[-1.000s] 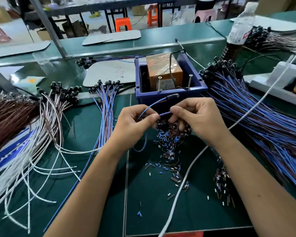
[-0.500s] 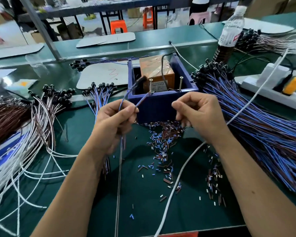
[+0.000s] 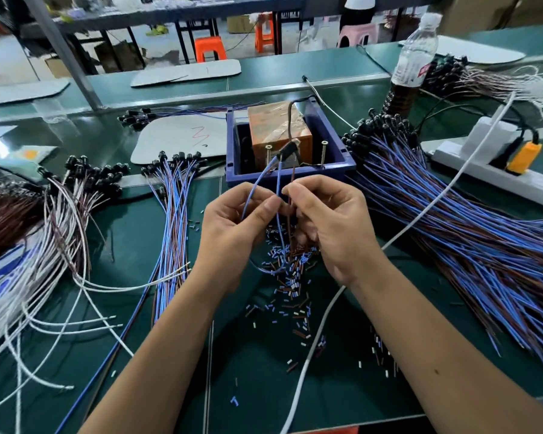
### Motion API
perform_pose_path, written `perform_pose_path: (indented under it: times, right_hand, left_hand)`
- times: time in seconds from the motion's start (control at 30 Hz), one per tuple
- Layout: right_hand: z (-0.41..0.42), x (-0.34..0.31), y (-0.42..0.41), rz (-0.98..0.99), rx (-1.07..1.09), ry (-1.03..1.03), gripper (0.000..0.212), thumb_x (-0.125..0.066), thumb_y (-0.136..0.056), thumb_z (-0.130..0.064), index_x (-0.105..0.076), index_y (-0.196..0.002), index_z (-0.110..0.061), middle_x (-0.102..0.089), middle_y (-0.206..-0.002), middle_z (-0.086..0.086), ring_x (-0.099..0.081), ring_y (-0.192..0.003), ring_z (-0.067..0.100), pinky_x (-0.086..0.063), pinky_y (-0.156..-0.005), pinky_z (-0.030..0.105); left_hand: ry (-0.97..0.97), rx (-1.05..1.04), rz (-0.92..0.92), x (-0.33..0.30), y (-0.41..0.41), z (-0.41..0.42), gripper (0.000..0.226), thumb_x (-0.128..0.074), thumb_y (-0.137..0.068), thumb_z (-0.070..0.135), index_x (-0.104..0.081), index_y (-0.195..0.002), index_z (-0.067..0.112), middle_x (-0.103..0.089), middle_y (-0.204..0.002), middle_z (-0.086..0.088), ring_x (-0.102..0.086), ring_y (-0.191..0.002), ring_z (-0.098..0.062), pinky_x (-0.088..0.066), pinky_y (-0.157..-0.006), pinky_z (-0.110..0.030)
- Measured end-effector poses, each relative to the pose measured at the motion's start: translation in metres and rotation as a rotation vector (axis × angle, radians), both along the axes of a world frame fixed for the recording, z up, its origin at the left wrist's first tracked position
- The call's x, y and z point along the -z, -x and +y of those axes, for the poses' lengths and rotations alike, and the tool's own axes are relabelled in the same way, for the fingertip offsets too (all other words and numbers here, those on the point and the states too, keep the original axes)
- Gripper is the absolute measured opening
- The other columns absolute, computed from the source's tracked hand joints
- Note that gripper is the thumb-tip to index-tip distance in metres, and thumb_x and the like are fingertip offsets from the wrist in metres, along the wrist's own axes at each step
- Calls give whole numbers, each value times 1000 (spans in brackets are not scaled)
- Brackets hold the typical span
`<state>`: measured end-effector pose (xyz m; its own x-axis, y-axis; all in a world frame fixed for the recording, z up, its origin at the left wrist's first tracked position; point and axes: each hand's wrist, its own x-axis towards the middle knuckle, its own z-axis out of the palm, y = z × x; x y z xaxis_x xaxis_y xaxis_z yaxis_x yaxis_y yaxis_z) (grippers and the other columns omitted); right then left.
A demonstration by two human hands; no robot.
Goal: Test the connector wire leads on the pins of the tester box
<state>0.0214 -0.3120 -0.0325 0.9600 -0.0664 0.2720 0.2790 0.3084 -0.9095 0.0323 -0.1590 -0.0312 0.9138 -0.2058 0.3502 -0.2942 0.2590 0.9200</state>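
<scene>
Wire leads (image 3: 278, 195) pinched by both hands (image 3: 232, 236) (image 3: 333, 227) before unlabelled tester box (image 3: 336, 166).

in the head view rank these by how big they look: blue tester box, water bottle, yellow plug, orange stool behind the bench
1. blue tester box, clearly largest.
2. water bottle.
3 and 4. orange stool and yellow plug look about alike; the stool stands much farther off, so I won't rank them.

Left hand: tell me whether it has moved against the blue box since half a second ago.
Yes. The left hand has shifted right, from the blue box's left corner to below its front wall, meeting the right hand.
</scene>
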Motion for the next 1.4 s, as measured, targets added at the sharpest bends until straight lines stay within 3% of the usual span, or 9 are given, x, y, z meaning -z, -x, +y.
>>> perform_pose_path:
  times: [0.13, 0.3, 0.43, 0.6, 0.8, 1.07, 1.23, 1.4]
  right_hand:
    - [-6, -2, -4, -73, 35, -17, 18, -52, -107, -14, -61, -91, -15, -69, -83, 9, -43, -45, 15, -43, -42, 27]
    - [-11, 4, -5, -145, 348, 195, 8, -61, -104, -17, -69, -103, -15, -69, -72, 4, -50, -46, 11, -42, -46, 26]
    - [-12, 7, -5, -206, 664, 405, 19, -61, -102, -15, -76, -112, -11, -70, -70, -6, -66, -61, 12, -53, -59, 26]
    - [-9, 5, -1, -267, 852, 452, 21, -60, -101, -13, -77, -112, -11, -71, -74, -10, -70, -66, 9, -56, -62, 25]
    - [-9, 6, -2, -220, 880, 494, 24, -59, -98, -17, -79, -109, -10, -73, -74, -4, -70, -63, 12, -58, -60, 38]
    - [-9, 6, -2, -203, 865, 500, 24, -59, -99, -14, -79, -110, -9, -72, -71, -4, -70, -62, 11, -57, -58, 31]
    - [-8, 5, -1, -212, 855, 506, 23, -58, -99, -11, -79, -110, -8, -70, -71, -9, -69, -62, 8, -53, -58, 21]
    - [-8, 4, -1, -218, 862, 512, 23, -59, -99, -12, -79, -109, -9, -71, -71, -7, -68, -60, 10, -55, -56, 29]
  left_hand:
    - [139, -51, 42, -4, -5, 7, 5, -67, -94, 13, -70, -91, 14, -69, -73, -2, -26, -42, -5, -22, -41, -18]
    - [278, -155, 42, -5, -8, 11, 24, -61, -93, 6, -74, -111, 15, -64, -70, -2, -27, -40, -2, -26, -40, -13]
    - [220, -284, 36, 0, -10, 8, 23, -64, -92, 7, -78, -108, 15, -64, -68, -2, -28, -40, -4, -27, -41, -15]
    - [90, -457, 4, 7, -10, 1, 21, -67, -90, 14, -81, -103, 22, -69, -70, 2, -45, -46, -3, -38, -52, -15]
    - [43, -427, 11, 10, -11, 0, 22, -67, -90, 16, -81, -106, 23, -69, -72, 1, -50, -50, -1, -40, -57, -14]
    - [16, -389, 0, 9, -11, -2, 25, -65, -92, 15, -79, -112, 15, -67, -71, 3, -48, -48, 1, -39, -56, -8]
    - [29, -373, 3, 8, -10, -3, 23, -65, -92, 14, -81, -107, 20, -66, -70, 0, -45, -46, -1, -37, -53, -10]
    - [44, -383, 7, 7, -9, -1, 23, -64, -90, 16, -82, -102, 25, -65, -69, 3, -41, -46, -1, -33, -50, -12]
